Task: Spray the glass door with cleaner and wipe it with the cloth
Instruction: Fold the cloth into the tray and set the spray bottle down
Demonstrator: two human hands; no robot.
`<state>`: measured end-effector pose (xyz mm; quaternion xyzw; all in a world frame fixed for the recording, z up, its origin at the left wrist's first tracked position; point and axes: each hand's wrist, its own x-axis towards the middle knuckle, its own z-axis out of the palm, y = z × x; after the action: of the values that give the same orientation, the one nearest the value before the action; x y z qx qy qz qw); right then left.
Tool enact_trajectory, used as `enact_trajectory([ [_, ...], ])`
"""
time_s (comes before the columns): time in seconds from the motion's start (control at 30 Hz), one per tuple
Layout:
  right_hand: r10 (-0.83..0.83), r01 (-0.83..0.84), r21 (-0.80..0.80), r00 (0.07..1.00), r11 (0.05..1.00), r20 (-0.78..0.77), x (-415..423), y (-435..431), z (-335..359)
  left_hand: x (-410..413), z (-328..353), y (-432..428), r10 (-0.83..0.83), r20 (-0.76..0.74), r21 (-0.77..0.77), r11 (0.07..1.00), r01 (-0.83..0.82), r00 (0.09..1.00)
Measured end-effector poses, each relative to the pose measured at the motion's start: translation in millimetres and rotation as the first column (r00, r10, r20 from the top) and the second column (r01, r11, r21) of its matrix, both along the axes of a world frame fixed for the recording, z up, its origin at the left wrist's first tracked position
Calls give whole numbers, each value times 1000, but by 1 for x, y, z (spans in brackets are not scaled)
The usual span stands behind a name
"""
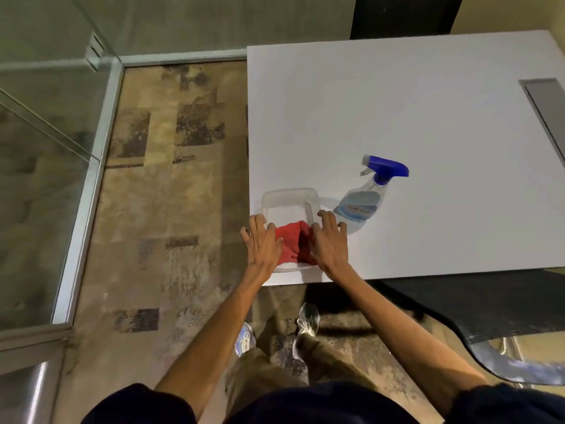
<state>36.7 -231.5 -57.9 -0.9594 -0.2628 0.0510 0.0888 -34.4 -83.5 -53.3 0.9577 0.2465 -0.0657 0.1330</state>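
Note:
A red cloth (290, 240) lies bunched in a clear plastic tray (289, 194) at the near left corner of the white table (428, 117). My left hand (263, 243) rests on the cloth's left side with fingers spread. On the cloth's right side rests my right hand (330, 240), fingers also spread; neither hand visibly grips the cloth. A clear spray bottle (363, 203) with a blue trigger head stands just right of the tray, untouched. The glass door (42, 142) with its metal frame stands at the left.
Patterned carpet (171, 179) covers the floor between the glass and the table. A dark chair (489, 307) with a chrome frame sits under the table's near edge at the right. A grey inset panel (547, 99) lies at the table's far right.

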Motion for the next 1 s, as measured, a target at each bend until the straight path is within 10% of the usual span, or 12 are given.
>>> enact_trajectory([
  [0.47, -20, 18, -36, 998, 999, -55, 5, 2, -19, 4, -5, 3, -78, -132, 9, 997, 80, 988],
  [0.63, -70, 82, 205, 995, 975, -66, 0, -15, -18, -3, -7, 1, -65, -22, 3, 998, 65, 998],
  [1.0, -415, 494, 581, 867, 647, -275, 7, -46, 8, 24, 13, -40, 18, 245, -239, 970, 42, 969],
])
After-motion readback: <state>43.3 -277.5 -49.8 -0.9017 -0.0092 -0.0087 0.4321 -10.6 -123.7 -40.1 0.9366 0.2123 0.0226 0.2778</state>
